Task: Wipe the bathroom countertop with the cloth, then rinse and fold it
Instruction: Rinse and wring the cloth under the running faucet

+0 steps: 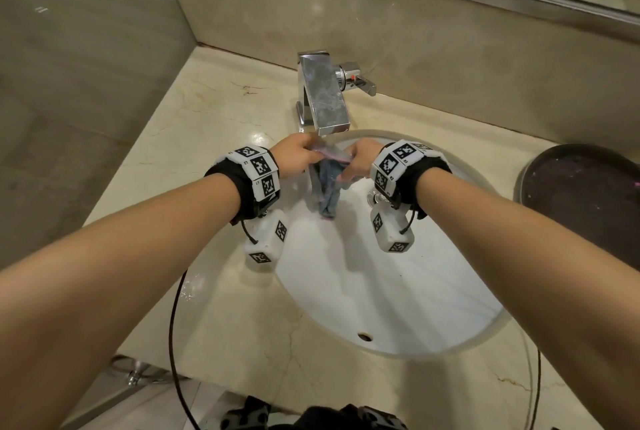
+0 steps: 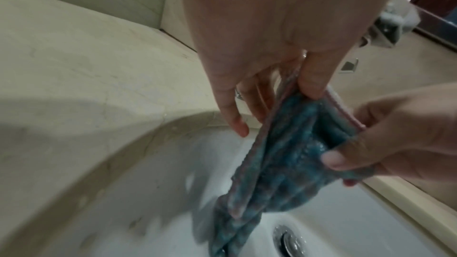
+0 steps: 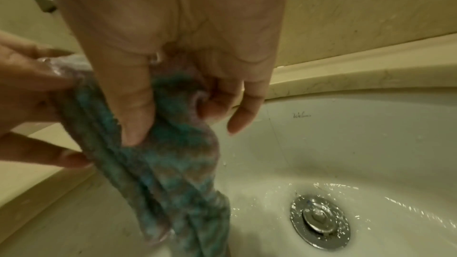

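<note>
The wet blue cloth (image 1: 325,184) is pinched at its top edge by the left hand (image 1: 294,157) at 9 o'clock and gripped by the right hand (image 1: 360,161) at 3 o'clock, and is hung bunched beneath the faucet (image 1: 322,94) over the white sink (image 1: 398,308) set in the beige countertop (image 1: 194,139).

Countertop (image 1: 214,111): beige marble, wet patches near the basin.
Sink (image 1: 398,291): white oval, set in the middle.
Faucet (image 1: 322,94): chrome, far edge.
Dark round tray (image 1: 581,194): right.
</note>
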### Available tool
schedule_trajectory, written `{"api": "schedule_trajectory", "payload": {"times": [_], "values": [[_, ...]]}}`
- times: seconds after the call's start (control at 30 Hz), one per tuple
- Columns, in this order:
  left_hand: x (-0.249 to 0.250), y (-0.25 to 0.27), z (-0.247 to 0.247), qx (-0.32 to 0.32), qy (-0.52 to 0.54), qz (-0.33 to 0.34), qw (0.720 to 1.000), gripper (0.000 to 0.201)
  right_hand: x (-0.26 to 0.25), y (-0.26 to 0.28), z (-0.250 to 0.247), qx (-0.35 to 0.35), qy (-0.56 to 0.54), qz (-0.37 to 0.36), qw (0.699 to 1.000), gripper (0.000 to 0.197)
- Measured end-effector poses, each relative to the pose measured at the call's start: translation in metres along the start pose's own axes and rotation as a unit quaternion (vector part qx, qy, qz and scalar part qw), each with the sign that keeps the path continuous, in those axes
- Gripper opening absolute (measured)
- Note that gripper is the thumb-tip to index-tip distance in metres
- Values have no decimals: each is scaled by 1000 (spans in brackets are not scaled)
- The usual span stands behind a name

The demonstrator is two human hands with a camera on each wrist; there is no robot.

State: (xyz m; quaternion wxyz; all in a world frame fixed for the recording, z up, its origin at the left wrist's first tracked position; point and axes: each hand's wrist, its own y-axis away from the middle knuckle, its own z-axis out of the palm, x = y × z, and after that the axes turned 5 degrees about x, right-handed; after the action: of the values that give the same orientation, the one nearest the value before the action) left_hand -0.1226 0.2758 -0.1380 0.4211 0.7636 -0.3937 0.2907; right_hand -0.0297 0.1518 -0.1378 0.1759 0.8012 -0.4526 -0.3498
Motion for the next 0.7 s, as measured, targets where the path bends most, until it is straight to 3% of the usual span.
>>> {"api": "schedule_trajectory", "payload": {"times": [0.17, 0.27, 0.37, 0.47, 0.57, 0.7], "values": [[-5, 0, -5, -20, -141, 8, 990, 35, 3, 8, -3, 42, -146, -12, 988, 13], [-10, 1, -2, -36, -158, 17, 987, 56, 0, 10, -1, 54, -220, -40, 973, 26], [-7, 3, 2, -27, -168, 41, 985, 71, -6, 10, 1, 23, -251, -41, 967, 23], [-2, 2, 2, -11, -186, 43, 982, 57, -12, 8, 3, 30, -212, -40, 976, 32], [-1, 1, -2, 1, -194, 30, 981, 38, -10, 6, 5, 38, -52, -29, 997, 36], [5, 6, 0, -7, -99, 22, 995, 41, -2, 1, 9, -21, 111, -3, 994, 35]]}}
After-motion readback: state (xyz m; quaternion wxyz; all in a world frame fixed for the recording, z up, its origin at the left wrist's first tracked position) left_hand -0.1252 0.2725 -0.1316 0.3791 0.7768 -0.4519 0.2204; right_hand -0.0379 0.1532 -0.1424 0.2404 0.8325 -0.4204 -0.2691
